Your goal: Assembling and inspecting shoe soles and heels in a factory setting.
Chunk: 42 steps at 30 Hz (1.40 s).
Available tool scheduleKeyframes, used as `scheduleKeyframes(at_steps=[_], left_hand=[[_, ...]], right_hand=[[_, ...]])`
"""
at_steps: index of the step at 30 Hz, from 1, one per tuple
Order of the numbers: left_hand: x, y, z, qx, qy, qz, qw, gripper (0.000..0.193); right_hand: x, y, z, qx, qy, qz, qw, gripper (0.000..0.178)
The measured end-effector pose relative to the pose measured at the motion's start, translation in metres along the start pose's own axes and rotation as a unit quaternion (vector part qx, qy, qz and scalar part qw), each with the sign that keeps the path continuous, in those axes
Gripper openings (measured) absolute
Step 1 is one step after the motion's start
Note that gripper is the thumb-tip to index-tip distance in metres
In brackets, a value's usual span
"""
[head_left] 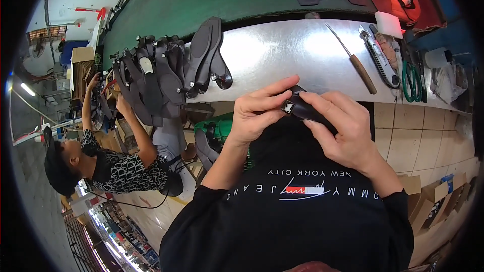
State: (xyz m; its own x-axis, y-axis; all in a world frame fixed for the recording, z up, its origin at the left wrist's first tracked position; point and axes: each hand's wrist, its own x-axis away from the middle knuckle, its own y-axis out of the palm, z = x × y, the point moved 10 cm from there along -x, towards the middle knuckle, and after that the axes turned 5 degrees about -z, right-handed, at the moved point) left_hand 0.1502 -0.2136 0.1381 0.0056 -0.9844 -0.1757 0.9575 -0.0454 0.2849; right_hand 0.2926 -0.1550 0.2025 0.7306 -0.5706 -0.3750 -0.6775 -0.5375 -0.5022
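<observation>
L hand [256,114] pinching square silvery ornament [288,106], R hand [343,128] gripping glossy black shoe piece [305,111] just off shiny steel bench [267,55] near edge, ornament seemingly on, work prob. midway; dark flat sandals [171,88] at left end, done or waiting, can't tell.

A footwear workshop: dark sandals [169,85], wooden-handled awl [360,68] and green-handled scissors [405,78] along a metal bench [282,55].

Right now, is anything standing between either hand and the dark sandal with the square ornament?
Nothing visible: the left hand holds the dark sandal beside its square ornament, and the right hand grips it from the right.
</observation>
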Motion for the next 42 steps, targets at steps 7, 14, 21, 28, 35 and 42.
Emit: scheduleKeyframes(at_steps=[7, 14, 21, 28, 35, 42], left_hand=[[-0.001, 0.008, 0.006, -0.096, 0.002, 0.013, 0.995, 0.041], [0.002, 0.004, -0.017, -0.018, -0.103, 0.083, 0.991, 0.046], [0.007, 0.002, -0.023, -0.017, -0.142, 0.108, 0.984, 0.047], [0.008, 0.004, -0.024, -0.027, -0.144, 0.129, 0.981, 0.045], [0.007, -0.014, -0.034, -0.018, -0.177, 0.177, 0.968, 0.041], [0.002, -0.015, -0.03, -0.039, -0.155, 0.179, 0.971, 0.041]], right_hand=[[-0.004, 0.005, 0.003, 0.008, 0.019, -0.031, 0.999, 0.04], [0.002, 0.014, 0.04, -0.119, 0.108, -0.019, 0.987, 0.021], [-0.001, 0.018, 0.034, -0.049, 0.071, -0.034, 0.996, 0.017], [-0.005, 0.021, 0.023, 0.015, -0.011, -0.058, 0.998, 0.019], [-0.007, 0.031, 0.026, 0.015, -0.018, -0.123, 0.992, 0.031], [0.003, 0.036, 0.04, -0.033, 0.05, -0.069, 0.996, 0.029]])
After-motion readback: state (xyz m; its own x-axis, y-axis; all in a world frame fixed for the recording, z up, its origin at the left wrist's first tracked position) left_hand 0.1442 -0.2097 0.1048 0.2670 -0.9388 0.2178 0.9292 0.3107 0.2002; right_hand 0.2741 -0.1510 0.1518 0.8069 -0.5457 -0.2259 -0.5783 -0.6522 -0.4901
